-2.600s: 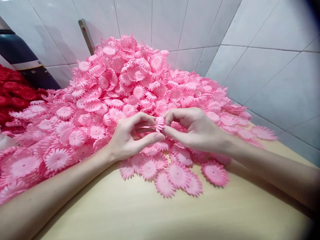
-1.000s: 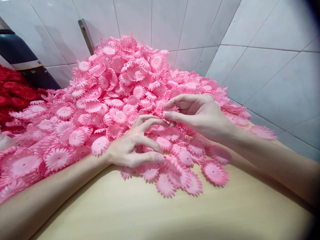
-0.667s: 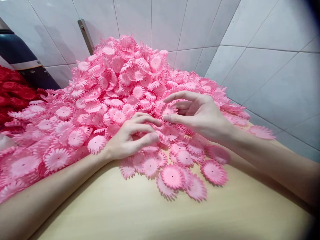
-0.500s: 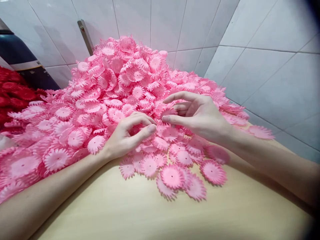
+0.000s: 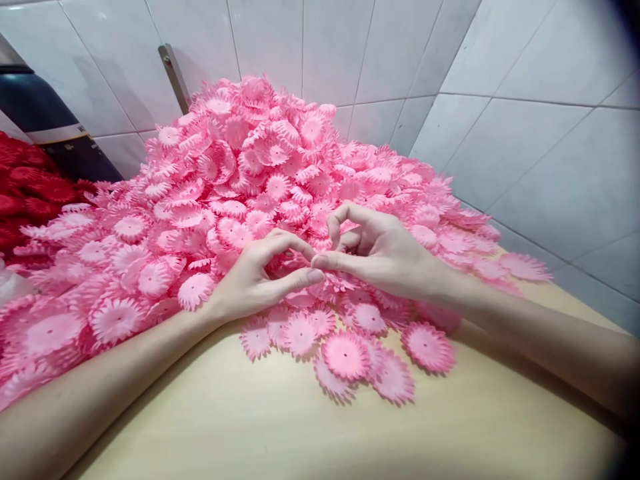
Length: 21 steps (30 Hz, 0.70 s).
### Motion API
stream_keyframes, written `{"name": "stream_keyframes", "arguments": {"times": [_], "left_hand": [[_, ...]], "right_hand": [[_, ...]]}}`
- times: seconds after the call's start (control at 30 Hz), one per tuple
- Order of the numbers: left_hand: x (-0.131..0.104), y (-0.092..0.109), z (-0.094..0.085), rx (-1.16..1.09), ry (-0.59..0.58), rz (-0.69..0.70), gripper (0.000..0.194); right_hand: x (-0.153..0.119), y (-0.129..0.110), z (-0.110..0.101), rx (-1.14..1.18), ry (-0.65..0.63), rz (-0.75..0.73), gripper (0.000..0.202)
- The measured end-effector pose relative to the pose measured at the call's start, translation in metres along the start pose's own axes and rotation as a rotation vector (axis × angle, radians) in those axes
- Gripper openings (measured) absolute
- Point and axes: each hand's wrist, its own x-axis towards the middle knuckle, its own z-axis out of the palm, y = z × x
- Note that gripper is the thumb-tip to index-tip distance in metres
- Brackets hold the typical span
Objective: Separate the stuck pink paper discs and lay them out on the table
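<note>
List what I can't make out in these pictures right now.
All in the head view:
- Anything pinched by the left hand or right hand: hidden by fingers.
- Lettering on the dark cylinder: too small.
- White thing, red pile: cut off by left edge.
- Pink pile's lower layers: covered by upper pieces.

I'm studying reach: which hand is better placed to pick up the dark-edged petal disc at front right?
Probably the right hand: it is on the petal disc's side and nearer, while the left hand lies farther across.

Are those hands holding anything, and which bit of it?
I can't tell: the left hand and right hand have fingertips close together, and something small could be hidden there.
</note>
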Motion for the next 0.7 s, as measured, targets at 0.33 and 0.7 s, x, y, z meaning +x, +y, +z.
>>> {"name": "stream_keyframes", "arguments": {"times": [0.33,0.7], "left_hand": [[-0.0016,-0.0024,0.0002,-0.012,-0.005,0.034,0.020],[-0.0011,-0.0070,0.0016,-0.053,0.020,0.134,0.006]], "right_hand": [[-0.0005,0.0011,-0.0007,-0.027,-0.041,-0.032,0.025],[-0.0020,0.0024,0.0002,0.025,-0.040,0.003,0.026]]}}
